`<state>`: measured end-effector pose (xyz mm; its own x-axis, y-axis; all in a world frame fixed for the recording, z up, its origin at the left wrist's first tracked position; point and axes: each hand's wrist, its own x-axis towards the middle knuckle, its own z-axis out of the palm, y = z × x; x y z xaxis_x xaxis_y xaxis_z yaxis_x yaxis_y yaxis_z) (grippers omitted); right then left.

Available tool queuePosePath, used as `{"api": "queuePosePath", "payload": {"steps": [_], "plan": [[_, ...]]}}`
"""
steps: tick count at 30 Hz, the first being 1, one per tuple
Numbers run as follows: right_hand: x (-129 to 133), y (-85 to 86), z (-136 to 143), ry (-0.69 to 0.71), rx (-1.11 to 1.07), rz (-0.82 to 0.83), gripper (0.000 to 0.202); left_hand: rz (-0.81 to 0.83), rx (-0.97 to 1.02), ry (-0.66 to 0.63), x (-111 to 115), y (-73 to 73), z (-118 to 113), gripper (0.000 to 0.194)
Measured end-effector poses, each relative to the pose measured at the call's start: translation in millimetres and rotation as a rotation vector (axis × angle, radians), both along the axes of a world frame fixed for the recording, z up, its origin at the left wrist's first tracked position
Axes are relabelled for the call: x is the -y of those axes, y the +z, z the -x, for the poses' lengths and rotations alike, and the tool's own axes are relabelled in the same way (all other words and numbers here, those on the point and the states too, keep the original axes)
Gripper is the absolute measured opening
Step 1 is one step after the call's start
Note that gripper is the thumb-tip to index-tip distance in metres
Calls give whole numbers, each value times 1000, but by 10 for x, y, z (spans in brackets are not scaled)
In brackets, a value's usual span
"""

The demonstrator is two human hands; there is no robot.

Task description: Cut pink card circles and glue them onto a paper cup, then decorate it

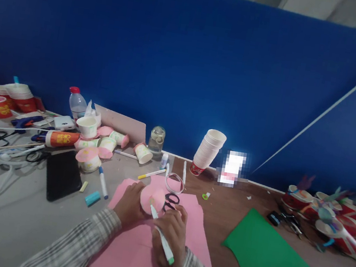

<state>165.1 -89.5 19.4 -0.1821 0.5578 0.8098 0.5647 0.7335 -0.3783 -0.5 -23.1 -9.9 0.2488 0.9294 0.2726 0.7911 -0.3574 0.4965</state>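
In my left hand [131, 204] is a paper cup topped with a round pink paper disc [152, 197]; the disc faces me and hides most of the cup. Fingers of my right hand [171, 235] wrap round a white marker with a green end [164, 245]. The marker's upper tip meets or nearly meets the disc's lower edge. Beneath both hands lies pink paper [126, 255]. Black-handled scissors [172, 201] rest on it just beyond my right hand, partly hidden. A roll of clear tape [174, 183] sits behind the scissors.
Several decorated cups [90, 159] stand and lie at the left, near a black phone [63, 175] and a blue marker [103, 183]. A leaning stack of white cups [208, 151] is at the back. Green paper [274, 259] covers the right side. A blue partition [188, 63] rises behind.
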Motion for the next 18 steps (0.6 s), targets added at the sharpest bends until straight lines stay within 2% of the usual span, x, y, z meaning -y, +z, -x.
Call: {"api": "queuePosePath", "payload": {"steps": [18], "plan": [[11, -43, 5, -8, 30, 3, 14, -21, -27, -8, -6, 8, -4, 47]]}}
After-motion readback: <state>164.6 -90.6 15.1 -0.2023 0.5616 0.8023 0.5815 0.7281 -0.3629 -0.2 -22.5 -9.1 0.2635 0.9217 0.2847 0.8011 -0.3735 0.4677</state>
